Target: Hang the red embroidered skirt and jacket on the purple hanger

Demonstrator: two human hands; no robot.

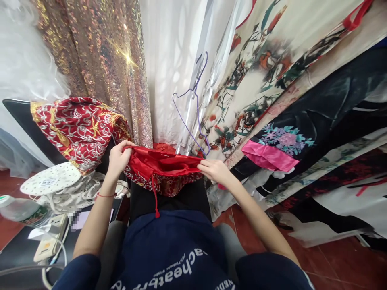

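Pinching a red garment [169, 166] in their fingers [127, 144], the left hand [119, 158] and right hand [214, 170] hold its opening — nearby, a capped bottle [26, 211], contents unclear.

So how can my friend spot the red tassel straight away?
Find the navy T-shirt at the bottom middle. Just above it, the left hand and right hand hold a red patterned garment by its edge. The tassel dangles from that garment on a thin red cord, ending in a tuft, unlike the red bracelet on the left wrist.
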